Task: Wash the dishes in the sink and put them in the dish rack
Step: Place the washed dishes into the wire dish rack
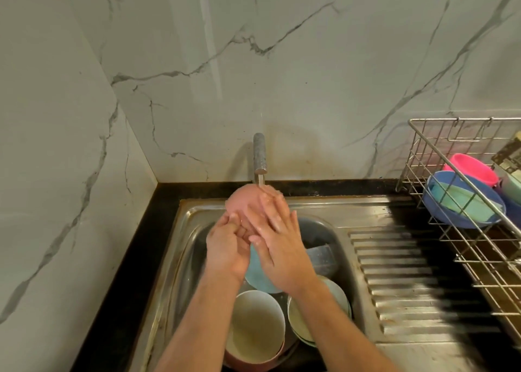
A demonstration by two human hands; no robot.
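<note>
A pink bowl (pixel 242 199) is held bottom-up under the running tap (pixel 259 154), above the steel sink (pixel 186 230). My left hand (pixel 227 247) grips its near rim with curled fingers. My right hand (pixel 277 236) lies flat on the bowl's outside, fingers straight, in the water stream. Below my hands in the sink lie a light blue bowl (pixel 259 281), a cream bowl (pixel 255 326) and pale green bowls (pixel 303 318). The wire dish rack (pixel 456 230) at the right holds a blue bowl (pixel 439 205), a teal bowl (pixel 468 199) and a bright pink bowl (pixel 470 168).
A ribbed steel drainboard (pixel 400 273) lies between the sink and the rack. A dark container (pixel 321 254) sits at the sink's right side. Black countertop (pixel 141 259) borders the sink on the left, and marble walls rise behind and left.
</note>
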